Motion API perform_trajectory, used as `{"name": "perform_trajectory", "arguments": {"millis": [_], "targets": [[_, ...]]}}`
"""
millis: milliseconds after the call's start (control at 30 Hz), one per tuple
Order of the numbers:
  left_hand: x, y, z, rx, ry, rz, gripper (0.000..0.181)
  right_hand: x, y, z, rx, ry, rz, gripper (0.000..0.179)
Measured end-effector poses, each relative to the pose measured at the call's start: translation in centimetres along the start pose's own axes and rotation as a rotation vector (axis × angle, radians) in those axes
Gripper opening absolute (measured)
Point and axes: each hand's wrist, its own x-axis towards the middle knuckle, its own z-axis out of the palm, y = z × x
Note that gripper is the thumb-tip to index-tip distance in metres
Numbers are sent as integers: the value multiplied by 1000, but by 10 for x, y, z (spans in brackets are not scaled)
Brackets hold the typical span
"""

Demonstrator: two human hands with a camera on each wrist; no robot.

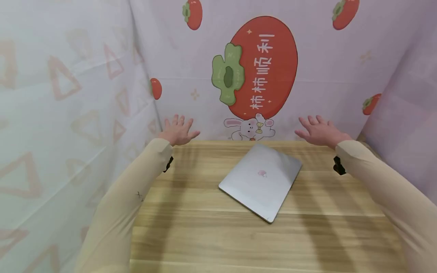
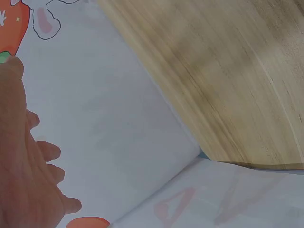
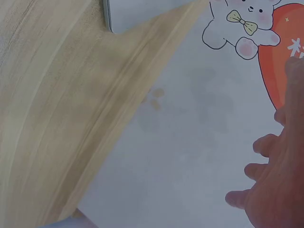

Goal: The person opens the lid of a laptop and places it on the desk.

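Two hands raised over far edge of table (image 1: 211, 242), both empty. Left hand (image 1: 177, 131): grip wide, fingers spread and straight, touching nothing. Right hand (image 1: 319, 131): same, fingers splayed, palm down, holding nothing. Closed silver laptop (image 1: 261, 180) lies flat on table between hands, turned at angle, well apart from both. Printed cloth backdrop (image 1: 263, 68) behind.

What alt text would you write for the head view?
A closed silver laptop lies askew on a light wooden table. The left hand and right hand spread open beyond it, before a persimmon-print cloth backdrop.
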Motion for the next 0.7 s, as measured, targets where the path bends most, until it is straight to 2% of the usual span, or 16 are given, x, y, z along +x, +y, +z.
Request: {"name": "perform_trajectory", "arguments": {"millis": [233,400,567,700], "targets": [[5,-2,5,-24,34,5,79,0,0,5,2,5,-6,86],[3,-2,15,-50,14,8,79,2,-4,13,24,-16,-5,84],[3,2,21,-73,14,0,79,2,-3,21,30,-23,-22,80],[7,9,28,-105,7,8,81,0,-1,32,9,-9,-55,77]]}}
